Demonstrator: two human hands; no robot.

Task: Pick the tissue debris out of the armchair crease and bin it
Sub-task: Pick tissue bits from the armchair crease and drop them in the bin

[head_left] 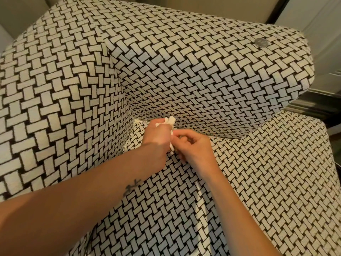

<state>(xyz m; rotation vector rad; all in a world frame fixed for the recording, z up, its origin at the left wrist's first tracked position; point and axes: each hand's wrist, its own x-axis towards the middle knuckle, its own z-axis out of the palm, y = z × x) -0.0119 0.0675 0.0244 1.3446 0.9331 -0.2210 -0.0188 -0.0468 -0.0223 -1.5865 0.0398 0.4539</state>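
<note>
A person leans over a broad armchair [184, 61] upholstered in black-and-cream basket-weave fabric, both bare arms reaching in toward the deep crease [225, 136] where the seat cushion meets the padded upright panels. The left hand [158, 134] is curled into a loose fist around a wad of crumpled white tissue debris [170, 120], which pokes out above the knuckles and again below the fist, just over the crease near the inner corner of the seat. The right hand [193, 146] sits right against it, fingers bent, thumb and forefinger pinching the edge of the same tissue where it meets the left fist. Both hands hover low over the seat cushion [276, 172]; whether they rest on the fabric cannot be told from here. A pale sliver [137, 121] shows in the corner of the crease just left of the hands, but it is too small to say whether it is tissue or seam. A small dark tattoo [133, 186] marks the left forearm. A round grey disc [260, 42] lies on top of the far padded panel, well apart from the hands. Beige wall [212, 4] shows behind the chair.
</note>
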